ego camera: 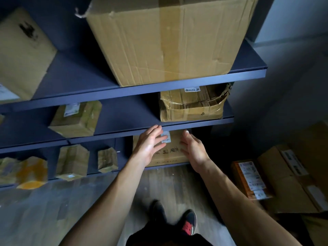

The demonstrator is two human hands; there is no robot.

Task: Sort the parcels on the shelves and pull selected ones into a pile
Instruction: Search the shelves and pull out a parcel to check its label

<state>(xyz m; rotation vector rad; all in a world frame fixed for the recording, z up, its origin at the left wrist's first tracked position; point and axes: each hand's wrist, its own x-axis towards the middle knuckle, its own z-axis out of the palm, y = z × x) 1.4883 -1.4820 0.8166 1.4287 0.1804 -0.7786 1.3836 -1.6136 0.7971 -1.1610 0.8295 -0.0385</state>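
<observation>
A flat brown cardboard parcel (171, 154) with a small white label and dark handwriting lies on the low shelf (163, 168) of a dark blue rack. My left hand (150, 145) hovers over its left part with straight, spread fingers. At the parcel's right side is my right hand (192, 150), fingers straight and pointing into the shelf. Neither hand grips anything. The parcel's back is hidden under the shelf above.
Above sit a crushed taped box (193, 105), a small labelled box (76, 118) and a large taped carton (165, 38). Several small parcels (72, 161) stand on the low shelf at left. A pile of boxes (276, 176) lies on the floor at right. My shoes (188, 222) are below.
</observation>
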